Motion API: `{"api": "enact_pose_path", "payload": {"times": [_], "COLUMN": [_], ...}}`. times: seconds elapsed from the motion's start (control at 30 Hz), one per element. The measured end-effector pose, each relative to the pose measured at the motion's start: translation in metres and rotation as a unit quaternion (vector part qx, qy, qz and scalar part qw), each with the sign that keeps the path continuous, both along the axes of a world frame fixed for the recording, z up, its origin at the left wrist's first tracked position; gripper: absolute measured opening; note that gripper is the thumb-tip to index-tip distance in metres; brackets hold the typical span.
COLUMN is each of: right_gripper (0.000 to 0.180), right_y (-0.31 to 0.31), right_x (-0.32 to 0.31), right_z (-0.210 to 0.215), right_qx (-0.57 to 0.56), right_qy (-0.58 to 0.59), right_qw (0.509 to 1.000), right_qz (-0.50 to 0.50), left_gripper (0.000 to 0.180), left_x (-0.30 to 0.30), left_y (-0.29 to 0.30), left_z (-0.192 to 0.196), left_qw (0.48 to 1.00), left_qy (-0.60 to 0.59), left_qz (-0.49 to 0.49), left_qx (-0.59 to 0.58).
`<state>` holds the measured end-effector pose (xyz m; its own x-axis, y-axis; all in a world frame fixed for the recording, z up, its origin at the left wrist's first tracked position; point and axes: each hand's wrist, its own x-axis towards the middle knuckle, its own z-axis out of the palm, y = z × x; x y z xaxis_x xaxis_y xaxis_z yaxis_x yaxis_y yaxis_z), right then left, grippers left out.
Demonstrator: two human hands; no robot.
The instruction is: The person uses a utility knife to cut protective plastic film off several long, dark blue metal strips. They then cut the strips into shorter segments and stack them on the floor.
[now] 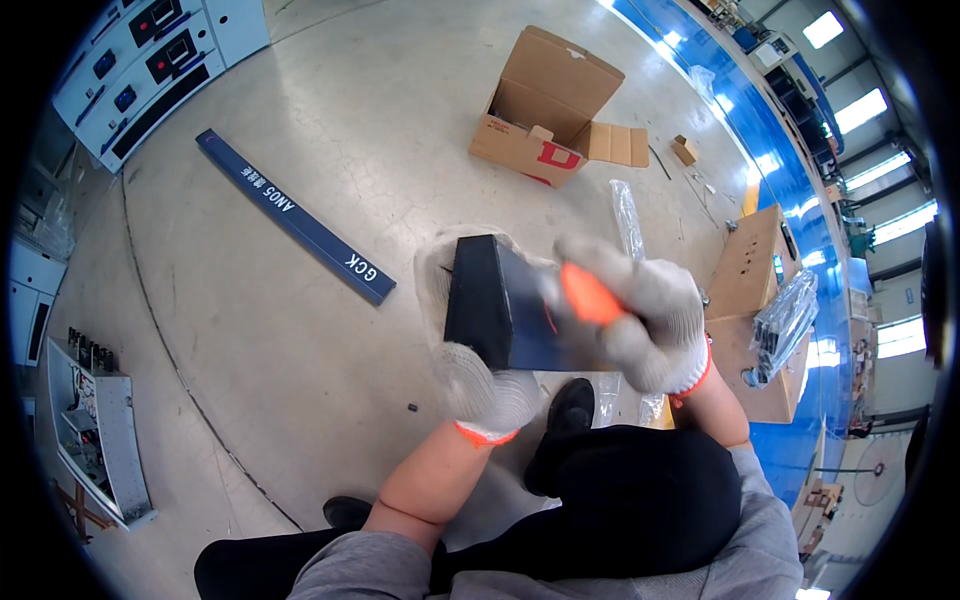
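Note:
A dark box-shaped piece (477, 297), black on its left side and dark blue on its right face, is held up in front of me. My left hand (490, 390), in a pale knitted glove with an orange cuff edge, grips its near lower end. My right hand (660, 315), gloved the same way, is closed around an orange tool handle (590, 294) against the right face. Motion smears the fingers and the tool, so its working end cannot be made out. Pale material shows behind the piece; I cannot tell what it is.
On the floor, a long blue panel (290, 212) lies to the left. An open cardboard box (545, 110) stands ahead, with clear plastic wrap (627, 215) nearer. A brown carton (750, 265) is at right; white cabinets (228, 30) and an opened metal unit (115, 430) are at left.

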<state>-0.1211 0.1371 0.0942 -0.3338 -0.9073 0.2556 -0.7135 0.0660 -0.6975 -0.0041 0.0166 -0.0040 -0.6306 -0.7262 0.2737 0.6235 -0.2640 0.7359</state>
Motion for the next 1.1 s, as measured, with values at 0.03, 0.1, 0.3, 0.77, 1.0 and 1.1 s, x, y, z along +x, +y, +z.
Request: {"api": "enact_pose_path", "payload": {"times": [0.03, 0.1, 0.3, 0.77, 1.0, 1.1], "right_gripper": [0.053, 0.051, 0.05, 0.088, 0.058, 0.05], "right_y": [0.002, -0.003, -0.002, 0.04, 0.045, 0.058], "right_x": [0.0, 0.005, 0.005, -0.03, -0.108, -0.162], "right_z": [0.001, -0.003, -0.005, -0.06, -0.171, -0.259], "right_qx": [-0.02, 0.014, 0.05, 0.024, 0.108, 0.221], "right_qy": [0.006, 0.014, -0.039, -0.497, -0.501, -0.477], "right_qw": [0.998, 0.999, 0.982, 0.862, 0.846, 0.82], "right_qz": [0.055, -0.038, -0.176, -0.101, -0.149, -0.228], "left_gripper": [0.08, 0.086, 0.067, 0.031, 0.032, 0.034], "left_x": [0.0, -0.007, -0.009, -0.005, 0.05, 0.111], "left_y": [0.001, -0.006, -0.005, -0.197, -0.224, -0.248], "left_z": [0.007, -0.009, 0.005, -0.172, -0.261, -0.303], "left_qw": [0.998, 0.994, 0.999, 0.936, 0.871, 0.852], "left_qy": [-0.059, -0.061, 0.001, -0.196, -0.293, -0.311], "left_qz": [0.023, 0.072, 0.039, 0.095, 0.181, 0.231], "left_qx": [-0.008, -0.054, 0.016, 0.278, 0.35, 0.352]}}
